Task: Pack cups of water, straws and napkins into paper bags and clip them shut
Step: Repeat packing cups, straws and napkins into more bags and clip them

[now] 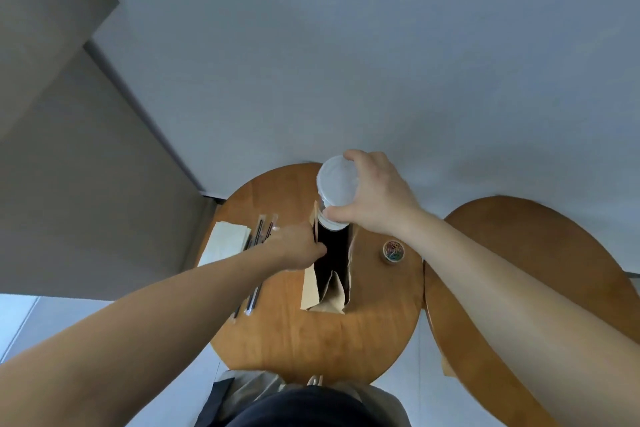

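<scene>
A brown paper bag (pixel 329 295) stands open on the round wooden table (pixel 311 336). My left hand (pixel 298 246) pinches the bag's left rim and holds its mouth open. My right hand (pixel 374 198) grips a clear plastic cup (pixel 337 185) with a white lid from above, by the lid's rim. The cup hangs tilted over the far end of the bag's mouth, its base just at the opening. Wrapped straws (pixel 259 236) lie left of the bag, partly under my left arm. A stack of white napkins (pixel 225 241) lies at the table's left edge.
A small round tub of coloured paper clips (pixel 393 251) sits on the table right of the bag. A second round wooden table (pixel 526 253) adjoins on the right, mostly under my right arm. A grey wall and pale floor surround the tables.
</scene>
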Motion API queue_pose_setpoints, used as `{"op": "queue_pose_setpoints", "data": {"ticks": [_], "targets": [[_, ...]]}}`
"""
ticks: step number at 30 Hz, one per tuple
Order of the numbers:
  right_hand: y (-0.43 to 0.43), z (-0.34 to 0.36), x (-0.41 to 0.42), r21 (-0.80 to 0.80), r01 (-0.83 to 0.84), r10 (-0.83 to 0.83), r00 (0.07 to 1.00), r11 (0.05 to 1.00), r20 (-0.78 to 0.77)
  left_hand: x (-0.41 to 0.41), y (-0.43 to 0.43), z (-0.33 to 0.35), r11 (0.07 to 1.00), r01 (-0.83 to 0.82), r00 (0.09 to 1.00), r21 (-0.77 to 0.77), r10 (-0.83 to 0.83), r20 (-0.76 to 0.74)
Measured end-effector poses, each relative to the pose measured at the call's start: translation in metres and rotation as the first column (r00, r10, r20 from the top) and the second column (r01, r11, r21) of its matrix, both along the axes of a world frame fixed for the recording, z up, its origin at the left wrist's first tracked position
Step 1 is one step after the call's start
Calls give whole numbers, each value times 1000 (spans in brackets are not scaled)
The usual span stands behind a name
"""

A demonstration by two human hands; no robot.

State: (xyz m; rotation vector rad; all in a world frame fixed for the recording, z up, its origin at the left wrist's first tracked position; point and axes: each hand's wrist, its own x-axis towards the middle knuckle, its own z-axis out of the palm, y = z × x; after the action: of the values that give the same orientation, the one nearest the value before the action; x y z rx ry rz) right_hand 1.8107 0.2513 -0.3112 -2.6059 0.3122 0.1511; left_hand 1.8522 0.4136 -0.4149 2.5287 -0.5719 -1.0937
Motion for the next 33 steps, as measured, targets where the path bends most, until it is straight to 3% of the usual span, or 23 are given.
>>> {"op": "queue_pose_setpoints", "data": {"ticks": [4,8,15,19,25,33], "targets": [[4,-3,-21,-48,-22,20,999,999,-46,1,12,-6,986,-164,974,25,166,-151],[6,-3,-37,-178,-140,128,989,974,-78,6,19,-5,947,-322,932,-18,313,-185],[18,-21,-58,-319,-456,405,889,831,-215,-1,32,-10,958,-286,948,-29,278,-156],[18,-44,-59,-205,-321,235,905,925,-354,-10,40,-12,980,-195,975,-47,188,-119],[21,-107,-42,-229,-30,-94,856,973,-509,-12,35,5,991,-126,991,-39,124,-49],[49,-173,-34,-159,-16,-74,839,987,-539,-11,34,14,992,-112,993,49,114,-32]]}}
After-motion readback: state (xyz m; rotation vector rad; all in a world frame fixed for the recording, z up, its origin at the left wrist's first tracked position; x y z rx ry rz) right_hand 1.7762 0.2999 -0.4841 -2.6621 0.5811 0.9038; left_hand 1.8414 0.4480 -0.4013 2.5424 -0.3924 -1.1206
